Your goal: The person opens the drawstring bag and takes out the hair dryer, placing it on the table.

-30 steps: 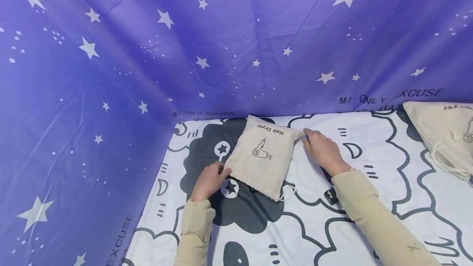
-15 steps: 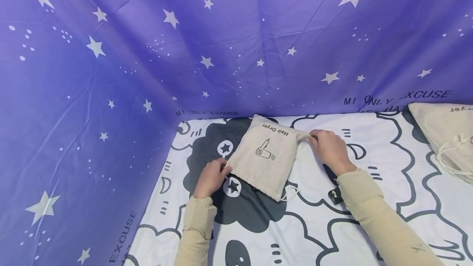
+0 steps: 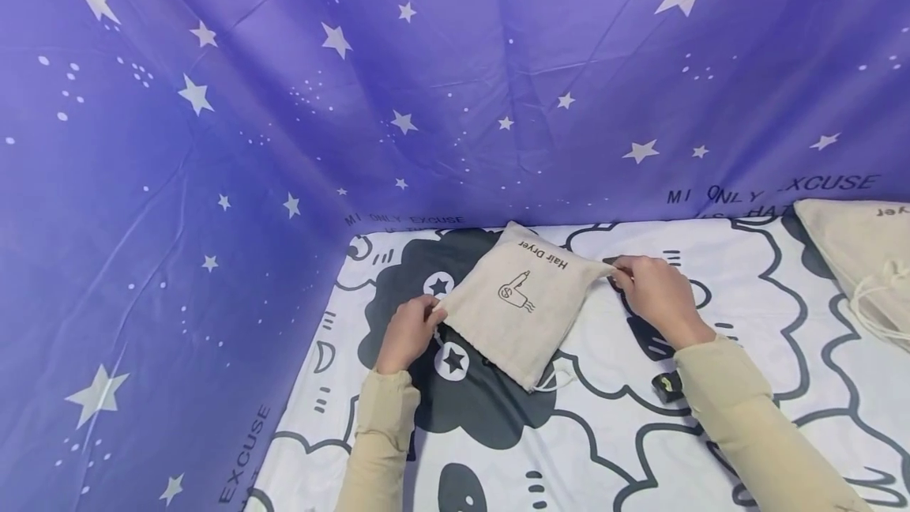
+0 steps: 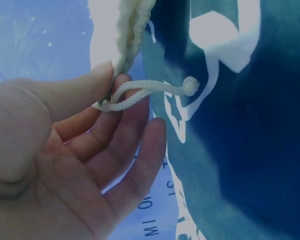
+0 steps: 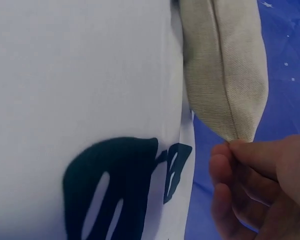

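Note:
A cream cloth drawstring bag (image 3: 522,322), printed "Hair Dryer" with a dryer drawing, lies slantwise on the patterned sheet in the head view. My left hand (image 3: 411,332) pinches its near left corner, at the gathered mouth edge. In the left wrist view thumb and index finger hold that edge, and a knotted white drawstring (image 4: 145,89) loops out beside them. My right hand (image 3: 657,295) pinches the far right corner and draws it to a point. The right wrist view shows the corner seam of the bag (image 5: 227,75) between thumb and fingertips.
A second cream drawstring bag (image 3: 863,259) lies at the right edge, its white cord loose on top. A small black object (image 3: 668,387) sits beside the right sleeve. Purple star-printed cloth (image 3: 455,101) rises behind and at the left of the white cloud-patterned sheet (image 3: 604,449).
My right hand has pulled its corner of the bag to the right, and the bag has turned slightly clockwise. The left hand keeps its corner. The whole head view has shifted a little.

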Demonstrator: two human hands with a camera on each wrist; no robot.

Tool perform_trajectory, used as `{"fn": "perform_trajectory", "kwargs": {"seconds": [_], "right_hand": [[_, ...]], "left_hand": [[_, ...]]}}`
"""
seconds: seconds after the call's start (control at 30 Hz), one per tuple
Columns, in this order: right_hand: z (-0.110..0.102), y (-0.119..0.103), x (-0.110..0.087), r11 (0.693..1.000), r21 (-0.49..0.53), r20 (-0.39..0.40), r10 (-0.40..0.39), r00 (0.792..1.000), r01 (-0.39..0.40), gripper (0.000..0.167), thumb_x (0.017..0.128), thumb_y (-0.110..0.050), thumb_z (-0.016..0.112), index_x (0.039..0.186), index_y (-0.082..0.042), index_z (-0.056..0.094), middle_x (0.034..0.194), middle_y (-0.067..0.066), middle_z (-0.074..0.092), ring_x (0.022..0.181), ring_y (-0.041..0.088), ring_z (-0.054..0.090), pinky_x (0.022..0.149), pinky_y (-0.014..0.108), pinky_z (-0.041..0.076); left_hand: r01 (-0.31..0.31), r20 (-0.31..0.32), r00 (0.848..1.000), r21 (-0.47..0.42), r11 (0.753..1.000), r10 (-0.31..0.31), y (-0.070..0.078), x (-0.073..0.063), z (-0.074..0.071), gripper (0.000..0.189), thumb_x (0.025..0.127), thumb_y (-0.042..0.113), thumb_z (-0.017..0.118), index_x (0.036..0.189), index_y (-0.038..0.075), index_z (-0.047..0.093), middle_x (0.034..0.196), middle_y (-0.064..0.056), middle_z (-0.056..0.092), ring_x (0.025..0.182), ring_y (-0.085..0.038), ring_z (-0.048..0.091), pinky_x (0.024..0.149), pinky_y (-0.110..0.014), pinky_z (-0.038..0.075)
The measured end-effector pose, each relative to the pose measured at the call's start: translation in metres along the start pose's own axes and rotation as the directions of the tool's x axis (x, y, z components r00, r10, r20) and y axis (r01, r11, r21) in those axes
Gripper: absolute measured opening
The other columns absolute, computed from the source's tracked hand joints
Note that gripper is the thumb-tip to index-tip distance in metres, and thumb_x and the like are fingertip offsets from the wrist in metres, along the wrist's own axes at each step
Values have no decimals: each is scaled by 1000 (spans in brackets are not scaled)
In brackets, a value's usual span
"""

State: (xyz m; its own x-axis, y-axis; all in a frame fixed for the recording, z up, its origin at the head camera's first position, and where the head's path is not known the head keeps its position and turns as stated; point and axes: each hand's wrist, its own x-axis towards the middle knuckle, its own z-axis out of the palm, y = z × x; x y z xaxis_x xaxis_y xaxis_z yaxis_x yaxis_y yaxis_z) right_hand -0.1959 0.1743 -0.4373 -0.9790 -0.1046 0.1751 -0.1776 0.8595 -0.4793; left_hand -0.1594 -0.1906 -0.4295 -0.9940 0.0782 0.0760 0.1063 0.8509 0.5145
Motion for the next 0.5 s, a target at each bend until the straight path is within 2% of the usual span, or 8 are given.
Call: {"fn": "perform_trajectory", "kwargs": {"seconds": [0.1,0.2,0.4,0.5], "right_hand": [[-5,3,-5,1000,6,10,3,1000,-3,16,95,-13,64,101,-2,73,83,17,70,62,26,55,52,39,39],[-9,5,-10,1000,13,19,4,1000,-4,15,95,-14,64,99,-3,73,74,10,66,57,23,51,49,34,34],[-11,5,-20,1000,4,57,-10,998,10,15,94,-13,63,98,-2,73,70,7,64,55,19,50,48,32,34],[-10,4,-24,1000,2,55,-22,998,22,14,94,-12,64,97,-2,72,70,8,66,54,17,50,49,33,36]], "left_hand": [[6,1,1000,-5,1000,-6,2,4,1,12,95,18,66,95,7,71,79,-4,66,69,-17,58,70,-39,50],[14,-17,1000,-14,1000,-14,3,8,2,12,95,18,66,96,7,70,77,-3,64,69,-17,57,70,-39,49],[33,-66,997,-36,999,-36,4,13,10,12,97,17,63,99,8,69,74,-3,62,68,-18,60,70,-40,49],[31,-91,995,-39,999,-35,4,13,15,16,98,16,61,106,6,69,81,-6,65,73,-21,63,74,-43,51]]}}
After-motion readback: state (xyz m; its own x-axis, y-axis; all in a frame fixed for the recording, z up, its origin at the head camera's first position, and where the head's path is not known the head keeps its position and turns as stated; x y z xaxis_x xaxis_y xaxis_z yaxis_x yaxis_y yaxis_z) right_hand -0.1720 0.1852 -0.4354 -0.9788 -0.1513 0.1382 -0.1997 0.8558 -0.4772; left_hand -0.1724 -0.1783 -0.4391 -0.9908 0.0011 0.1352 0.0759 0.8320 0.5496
